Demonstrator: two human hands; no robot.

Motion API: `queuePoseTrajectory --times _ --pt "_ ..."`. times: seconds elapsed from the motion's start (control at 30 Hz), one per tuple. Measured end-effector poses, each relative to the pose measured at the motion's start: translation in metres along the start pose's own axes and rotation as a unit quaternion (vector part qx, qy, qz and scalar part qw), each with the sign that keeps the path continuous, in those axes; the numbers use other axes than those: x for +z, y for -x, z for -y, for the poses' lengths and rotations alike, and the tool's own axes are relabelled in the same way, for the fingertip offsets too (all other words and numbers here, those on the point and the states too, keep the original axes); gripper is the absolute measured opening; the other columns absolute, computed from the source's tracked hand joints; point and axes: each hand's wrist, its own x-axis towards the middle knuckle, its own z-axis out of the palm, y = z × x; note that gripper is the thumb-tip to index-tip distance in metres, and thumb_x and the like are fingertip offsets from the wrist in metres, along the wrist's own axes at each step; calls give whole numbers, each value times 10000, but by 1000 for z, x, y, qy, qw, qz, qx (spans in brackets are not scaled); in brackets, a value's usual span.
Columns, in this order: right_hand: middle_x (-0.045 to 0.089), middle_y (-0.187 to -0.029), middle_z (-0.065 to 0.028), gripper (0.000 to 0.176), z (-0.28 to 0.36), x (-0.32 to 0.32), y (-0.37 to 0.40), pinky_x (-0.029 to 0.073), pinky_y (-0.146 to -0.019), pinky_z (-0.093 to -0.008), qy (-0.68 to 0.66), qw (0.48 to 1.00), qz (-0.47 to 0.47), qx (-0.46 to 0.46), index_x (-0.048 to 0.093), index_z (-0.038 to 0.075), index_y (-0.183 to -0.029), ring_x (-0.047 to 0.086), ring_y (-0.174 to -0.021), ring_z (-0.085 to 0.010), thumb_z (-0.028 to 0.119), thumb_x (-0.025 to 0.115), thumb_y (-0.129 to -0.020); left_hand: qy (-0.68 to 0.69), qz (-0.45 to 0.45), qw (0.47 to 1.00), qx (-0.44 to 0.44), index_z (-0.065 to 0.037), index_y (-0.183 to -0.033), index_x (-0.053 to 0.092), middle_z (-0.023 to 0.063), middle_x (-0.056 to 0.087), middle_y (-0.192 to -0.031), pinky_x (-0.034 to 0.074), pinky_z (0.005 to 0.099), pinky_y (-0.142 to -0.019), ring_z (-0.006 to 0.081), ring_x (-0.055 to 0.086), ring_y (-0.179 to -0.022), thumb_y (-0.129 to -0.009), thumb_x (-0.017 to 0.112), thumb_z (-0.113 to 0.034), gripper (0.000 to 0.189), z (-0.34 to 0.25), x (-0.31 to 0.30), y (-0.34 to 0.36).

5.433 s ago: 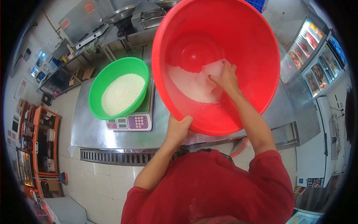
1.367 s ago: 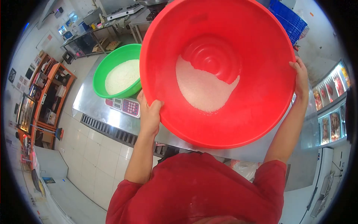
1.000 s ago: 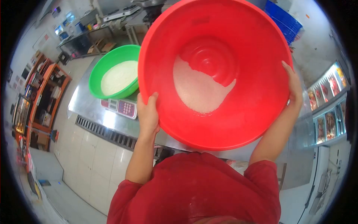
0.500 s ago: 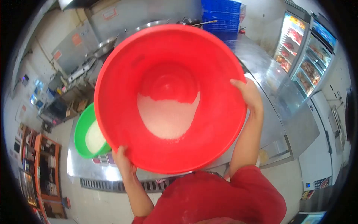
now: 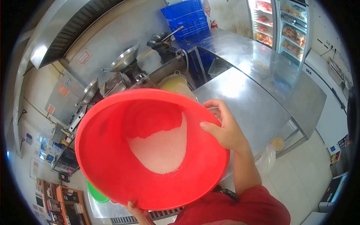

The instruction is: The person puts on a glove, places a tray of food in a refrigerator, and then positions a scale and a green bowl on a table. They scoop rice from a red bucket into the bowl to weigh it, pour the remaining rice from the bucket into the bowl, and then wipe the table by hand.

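A large red basin (image 5: 108,157) is held up in front of me, tilted so that its inside faces me. White grains (image 5: 161,150) lie heaped against the lower side of its bottom. My left hand (image 5: 138,213) grips the rim at the lower left; only its thumb side shows and the other fingers are hidden behind the basin. At the right side of the rim my right hand (image 5: 222,125) is closed over the edge, thumb inside and fingers around the outside. Below the basin's left side, part of a green basin (image 5: 96,192) shows on the steel table.
A steel table (image 5: 240,108) extends to the right, joined to another counter (image 5: 262,56). Woks (image 5: 125,59) stand on burners along the back wall, near stacked blue crates (image 5: 187,18). A large pot (image 5: 174,82) is behind the basin. Lit fridges (image 5: 294,30) and a white freezer (image 5: 326,101) line the right.
The red basin has moved down and left in view, covering most of the green basin. My view has swung up and right, showing more of the woks and crates. Both hands keep hold.
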Motion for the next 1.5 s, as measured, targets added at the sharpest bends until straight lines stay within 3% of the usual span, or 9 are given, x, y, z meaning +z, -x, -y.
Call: queuePoseTrajectory --times 0.37,0.57,0.7,0.83,1.1,1.23,1.3,1.4,1.5 --pt "549 -1199 -171 490 4 -25 22 501 -895 -359 188 972 20 -140 555 -8 -1149 601 -1029 -279 125 820 -759 -46 19 999 2 -4 -1384 484 142 600 -1297 557 487 -958 330 634 -1155 -780 511 -135 619 3 -39 -8" --pt "627 -1059 -152 365 16 -17 -7 507 -858 -357 148 987 -11 -57 599 1 -1092 631 -957 -276 117 746 -779 -70 -14 997 7 -35 -1472 407 147 576 -1337 543 495 -981 326 609 -1189 -818 538 -132 674 0 -27 -9" --pt "670 -1123 -146 446 14 -27 -41 489 -920 -350 214 970 114 -28 603 13 -1212 630 -1041 -225 111 675 -783 -28 -7 1000 -8 -28 -1472 382 149 582 -1323 543 478 -978 325 616 -1168 -753 571 -26 744 6 -16 -4" --pt "608 -1283 -140 485 -2 -23 -68 436 -1025 -330 167 985 31 14 536 -21 -1372 572 -1168 -210 228 621 -964 -49 2 998 44 8 -1365 498 107 676 -1123 574 379 -835 233 684 -977 -732 574 3 637 -1 16 8" --pt "456 -1471 -143 678 -52 -87 -110 435 -1064 -389 73 981 167 67 308 23 -1548 513 -1291 -263 233 546 -949 -49 -37 997 48 12 -1215 609 47 669 -975 519 277 -711 128 633 -802 -720 551 10 498 -6 22 20" --pt "530 -1398 -138 572 -44 -82 -115 462 -1024 -366 24 976 215 39 415 8 -1488 554 -1229 -253 280 536 -1000 -12 -26 999 29 9 -1218 607 36 656 -956 506 259 -718 105 608 -799 -734 555 -1 487 -3 20 18" --pt "415 -1547 -180 926 11 -42 -80 470 -1009 -437 112 974 191 52 383 2 -1529 440 -1359 -320 413 763 -790 -32 -14 999 16 8 -1214 611 45 664 -988 513 264 -741 112 621 -837 -750 565 -8 467 -4 17 18" --pt "401 -1565 -179 794 28 -7 -72 313 -1167 -490 130 976 155 73 348 29 -1552 406 -1381 -362 88 658 -824 -55 -25 998 26 -10 -1164 643 16 658 -927 485 272 -709 102 582 -777 -792 572 -36 380 1 16 13" --pt "455 -1511 -194 744 19 -18 -69 406 -1112 -472 142 978 129 86 375 -28 -1516 487 -1296 -354 257 691 -905 -24 -48 998 21 -6 -1152 647 30 663 -937 492 278 -725 113 595 -798 -786 586 -29 372 -13 29 17"
